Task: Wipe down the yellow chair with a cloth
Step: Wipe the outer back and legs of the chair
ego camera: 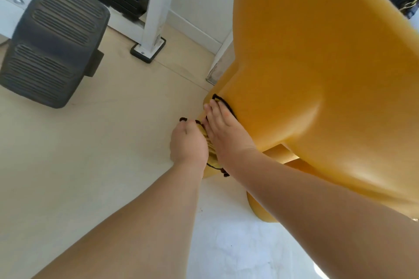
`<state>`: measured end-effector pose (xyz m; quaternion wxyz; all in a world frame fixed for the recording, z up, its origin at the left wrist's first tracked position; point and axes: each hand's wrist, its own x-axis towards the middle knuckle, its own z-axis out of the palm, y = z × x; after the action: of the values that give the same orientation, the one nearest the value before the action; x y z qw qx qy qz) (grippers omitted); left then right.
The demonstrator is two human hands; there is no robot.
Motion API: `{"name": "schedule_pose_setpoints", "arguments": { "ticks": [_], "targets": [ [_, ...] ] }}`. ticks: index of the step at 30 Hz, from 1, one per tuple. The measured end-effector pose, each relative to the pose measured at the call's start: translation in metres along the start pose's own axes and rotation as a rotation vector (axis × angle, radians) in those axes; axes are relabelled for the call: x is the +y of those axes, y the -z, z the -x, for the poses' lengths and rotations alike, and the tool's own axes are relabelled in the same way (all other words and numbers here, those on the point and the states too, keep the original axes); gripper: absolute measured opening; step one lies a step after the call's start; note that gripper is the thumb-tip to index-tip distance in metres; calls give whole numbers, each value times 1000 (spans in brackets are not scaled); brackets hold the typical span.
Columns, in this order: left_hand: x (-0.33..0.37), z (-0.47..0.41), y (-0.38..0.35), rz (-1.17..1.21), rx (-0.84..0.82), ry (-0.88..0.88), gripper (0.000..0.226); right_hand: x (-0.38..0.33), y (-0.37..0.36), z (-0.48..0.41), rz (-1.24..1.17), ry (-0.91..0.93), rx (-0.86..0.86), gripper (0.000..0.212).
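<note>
Though no writing reads clearly, left hand point(188, 142) fingers gripping the cloth point(212, 152), right hand point(226, 129) fingers flat on yellow chair point(328, 75)

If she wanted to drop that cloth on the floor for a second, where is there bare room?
Bare floor lies left of the left hand, between the grey footplate and the yellow chair. Pale floor between the forearms is free too. It is crowded by the white post and chair edge, where both hands press the cloth.
</note>
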<state>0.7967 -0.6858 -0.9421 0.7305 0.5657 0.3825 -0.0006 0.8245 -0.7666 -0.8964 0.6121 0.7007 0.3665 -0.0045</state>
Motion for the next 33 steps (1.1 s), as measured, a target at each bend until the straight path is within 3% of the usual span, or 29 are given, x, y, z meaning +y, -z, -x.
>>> {"name": "schedule_pose_setpoints", "arguments": {
  "ticks": [3,7,12,18,20,23,26,29,31,33],
  "targets": [
    [6,8,-5,-236,151,-104,46,-15,-23,20,-21,-7,96,92],
    [2,28,-20,-260,28,-301,51,-26,-60,67,-189,-198,257,78],
    [-11,64,-35,-340,-23,-614,67,-30,-99,96,-517,-544,565,80],
    [-18,78,-45,-382,17,-725,34,-21,-101,91,-616,-600,816,57],
    [-24,76,-45,-458,-2,-672,4,-23,-100,92,-646,-606,813,56],
    [-30,75,-43,-519,16,-642,28,-27,-94,93,-713,-612,775,56],
    [-28,89,-49,-555,11,-745,15,-45,-94,101,-908,-769,662,61],
    [-26,110,-60,-699,-147,-987,1,-88,-103,114,-1232,-1085,431,83],
    [-27,128,-74,-839,-301,-1140,5,-116,-105,128,-1517,-1260,280,87],
    [-31,147,-92,-979,-464,-1126,11,-135,-108,141,-1782,-1315,169,82]
  ]
}}
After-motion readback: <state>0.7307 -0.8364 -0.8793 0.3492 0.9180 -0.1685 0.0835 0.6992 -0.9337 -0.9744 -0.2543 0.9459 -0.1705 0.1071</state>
